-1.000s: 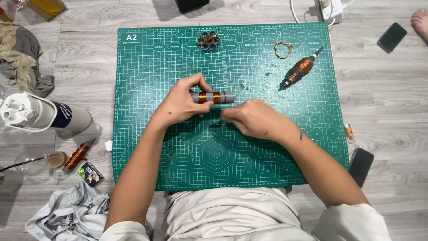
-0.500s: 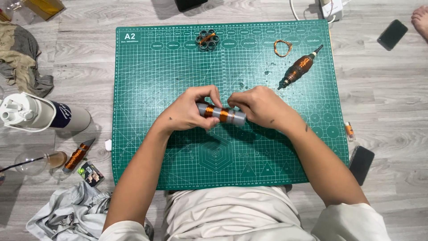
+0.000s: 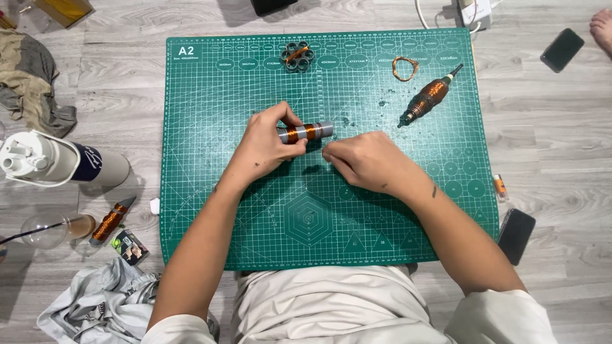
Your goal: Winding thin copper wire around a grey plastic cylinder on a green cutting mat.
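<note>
My left hand (image 3: 268, 143) grips a short grey cylinder (image 3: 307, 132) wound with bands of copper wire, holding it level just above the green cutting mat (image 3: 210, 114). My right hand (image 3: 363, 159) sits just below and to the right of the cylinder's free end, fingers pinched together near the mat; whether a thin wire runs between them is too fine to see. Both hands are over the middle of the mat.
On the mat lie a round grey holder with holes (image 3: 298, 56), a loose coil of copper wire (image 3: 404, 67) and a dark wire-wound tool (image 3: 428, 97). Off the mat: a white bottle (image 3: 57, 162), a glass (image 3: 54, 228), a small spool (image 3: 109, 223), two phones (image 3: 516, 234) (image 3: 561, 50), cloths (image 3: 102, 306).
My right hand has let go of the cylinder's end and dropped lower right. My left hand has turned the cylinder level and shifted slightly.
</note>
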